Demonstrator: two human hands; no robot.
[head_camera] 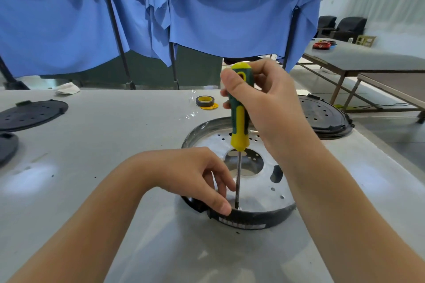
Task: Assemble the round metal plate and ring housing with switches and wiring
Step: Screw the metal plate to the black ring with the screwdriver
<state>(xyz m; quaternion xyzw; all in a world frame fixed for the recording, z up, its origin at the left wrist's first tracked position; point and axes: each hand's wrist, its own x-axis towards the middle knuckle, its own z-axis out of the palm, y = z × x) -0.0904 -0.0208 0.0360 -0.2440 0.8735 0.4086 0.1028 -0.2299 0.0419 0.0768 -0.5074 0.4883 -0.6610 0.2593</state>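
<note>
Two hands are at work on the white table [96, 149]. My right hand [264, 103] is wrapped round the yellow-and-green handle of the screwdriver [239, 122], thumb up near the yellow cap, fingers curled behind the grip. I hold it nearly upright, and its dark shaft runs down to a tip that meets the round metal plate [259, 193] close to the near rim; whether there is a screw under the tip I cannot make out, as the spot is small and glare washes it out.

My left hand [195, 172] rests on the near-left edge of the ring housing [257, 216], thumb pressed on the dark band, fingers bent down inside it right beside the shaft.

The plate sits inside that dark ring, straight in front of me, with a large central hole and small holes scattered round it. A pale label strip runs along the ring's near face.

Farther back lies a roll of tape [205, 101] with a yellow core. One dark perforated disc [32, 114] lies at the far left, another [322, 119] at the right behind my wrist. Blue cloth [207, 11] hangs beyond the table.
</note>
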